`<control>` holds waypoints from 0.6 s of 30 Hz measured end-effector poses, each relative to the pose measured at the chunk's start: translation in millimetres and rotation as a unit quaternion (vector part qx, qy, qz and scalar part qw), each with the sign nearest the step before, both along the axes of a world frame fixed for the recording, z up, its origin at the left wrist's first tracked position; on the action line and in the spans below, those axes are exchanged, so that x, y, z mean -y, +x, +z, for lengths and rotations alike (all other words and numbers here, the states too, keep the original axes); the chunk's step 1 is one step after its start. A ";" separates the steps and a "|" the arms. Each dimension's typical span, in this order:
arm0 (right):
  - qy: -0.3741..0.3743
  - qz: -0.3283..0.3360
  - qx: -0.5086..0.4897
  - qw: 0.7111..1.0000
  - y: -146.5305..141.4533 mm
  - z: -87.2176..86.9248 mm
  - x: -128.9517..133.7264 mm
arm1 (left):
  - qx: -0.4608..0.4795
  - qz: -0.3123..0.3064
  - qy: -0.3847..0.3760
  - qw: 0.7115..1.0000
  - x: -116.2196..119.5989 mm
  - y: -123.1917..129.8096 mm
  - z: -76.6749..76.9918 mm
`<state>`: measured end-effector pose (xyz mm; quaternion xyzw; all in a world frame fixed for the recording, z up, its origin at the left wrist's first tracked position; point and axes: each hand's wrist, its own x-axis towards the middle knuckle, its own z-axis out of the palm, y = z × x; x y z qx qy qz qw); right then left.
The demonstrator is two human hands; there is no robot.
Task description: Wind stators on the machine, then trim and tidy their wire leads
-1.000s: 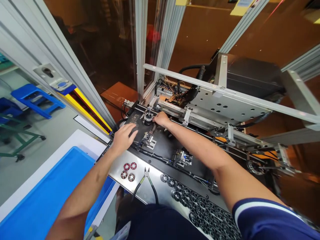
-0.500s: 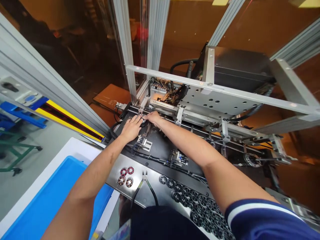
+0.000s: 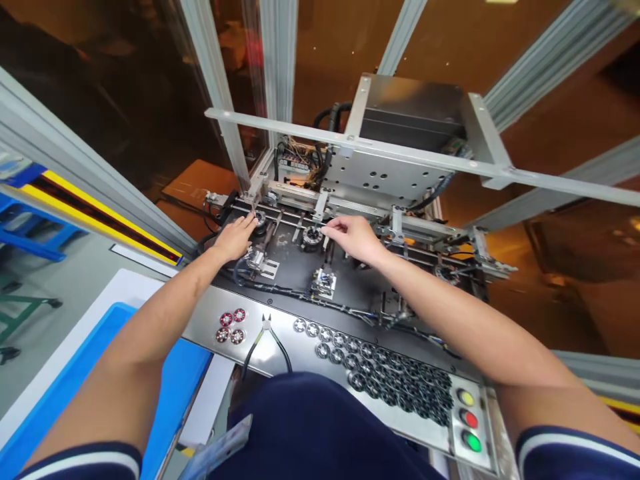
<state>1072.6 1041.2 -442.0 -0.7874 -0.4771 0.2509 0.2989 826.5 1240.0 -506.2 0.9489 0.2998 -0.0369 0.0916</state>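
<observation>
My left hand [image 3: 235, 239] lies with its fingers stretched forward at the left station of the machine, the fingertips against a dark round part [image 3: 259, 223]. My right hand [image 3: 354, 238] is over the middle station, thumb and index finger pinched close together. Whatever is between those fingertips is too small to make out. Just left of them a ring-shaped motor core [image 3: 313, 238] sits on the black machine plate [image 3: 291, 267]. Metal clamp fixtures [image 3: 325, 283] stand in front of it.
Many dark ring cores [image 3: 380, 370] lie in rows on the steel ledge [image 3: 200, 313]. Several red-and-copper cores [image 3: 230, 327] and cutting pliers [image 3: 267, 325] lie further left. A panel [image 3: 470, 420] has yellow, red and green buttons. A metal bar [image 3: 400, 153] crosses above the machine.
My right hand has moved right, from beside my left hand at the left station to the middle station. My left hand stays at the left station. The camera view has shifted right.
</observation>
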 end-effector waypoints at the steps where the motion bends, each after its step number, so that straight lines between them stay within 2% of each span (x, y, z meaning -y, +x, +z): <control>1: -0.015 -0.010 0.018 1.000 8.4 -3.3 10.2 | 0.002 0.003 -0.005 1.000 0.7 -0.2 1.5; 4: -0.061 -0.016 0.050 0.997 18.3 -18.6 16.2 | 0.004 0.004 -0.010 1.000 4.0 -0.3 10.2; 8: -0.101 -0.008 0.039 0.994 5.4 -34.7 -6.0 | 0.006 -0.009 0.030 0.999 10.6 -3.1 33.3; 12: -0.130 -0.038 0.005 0.991 -8.9 -39.4 -23.6 | 0.039 -0.028 0.107 0.993 17.4 -14.2 68.8; 15: -0.154 -0.044 -0.008 0.987 -7.9 -41.1 -26.4 | 0.079 -0.042 0.139 0.986 30.8 -20.4 94.5; 18: -0.178 -0.026 0.006 0.984 5.2 -40.9 -25.9 | 0.150 -0.067 0.123 0.979 56.5 -14.1 104.2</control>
